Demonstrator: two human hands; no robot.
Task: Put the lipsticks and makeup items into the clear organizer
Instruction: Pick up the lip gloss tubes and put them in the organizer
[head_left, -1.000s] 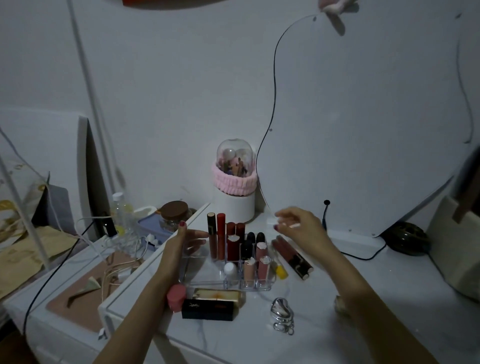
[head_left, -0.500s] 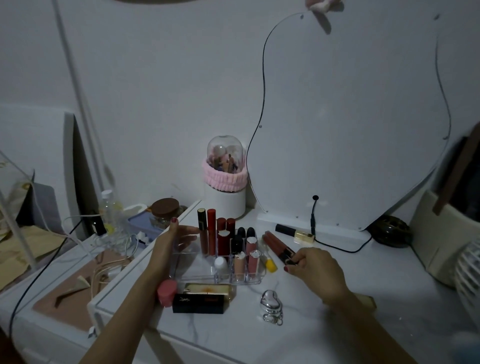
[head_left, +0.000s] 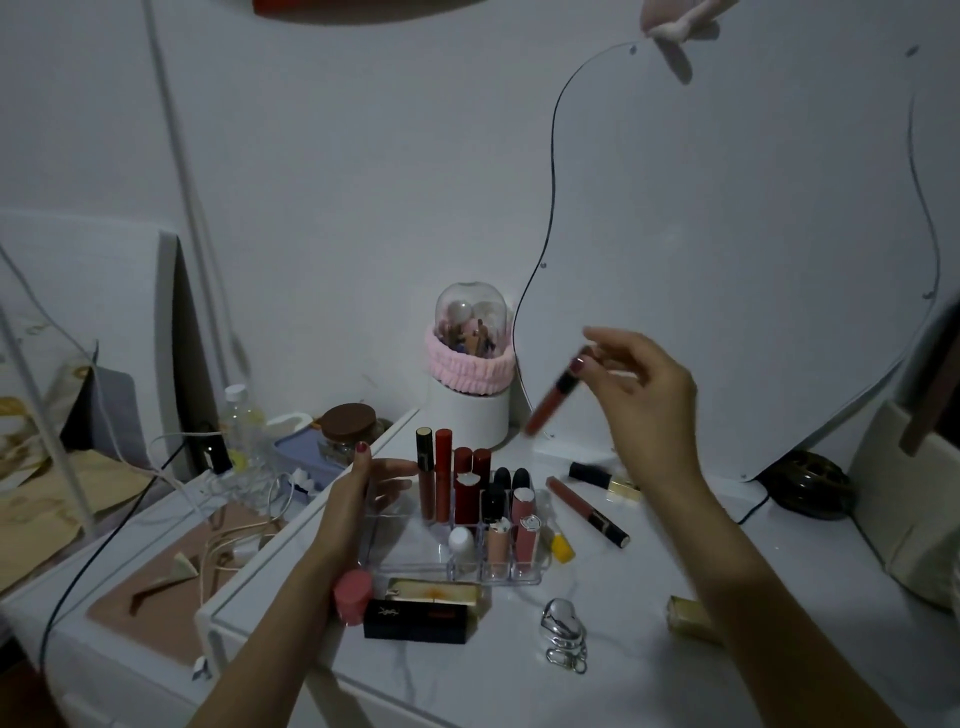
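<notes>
The clear organizer (head_left: 400, 558) stands on the white table with several lipsticks upright in its right-hand slots. My left hand (head_left: 358, 491) grips its left wall. My right hand (head_left: 636, 387) is raised above and to the right of it, holding a reddish lip gloss tube (head_left: 553, 397) by its cap, tilted down to the left. On the table lie another lip gloss (head_left: 587, 512), a black and gold lipstick (head_left: 605, 478), a yellow-capped item (head_left: 562, 548), a pink item (head_left: 352, 596), a black box (head_left: 418, 618) and a gold box (head_left: 436, 592).
A domed white brush holder with a pink band (head_left: 467, 379) stands behind the organizer, beside a wavy mirror (head_left: 727, 234). A silver heart clip (head_left: 563, 631) and a gold item (head_left: 688, 616) lie in front. Cables and a bottle (head_left: 239, 421) clutter the lower surface at left.
My right hand has picked a lip gloss tube off the table and lifted it up above the organizer. My left hand has stayed on the organizer.
</notes>
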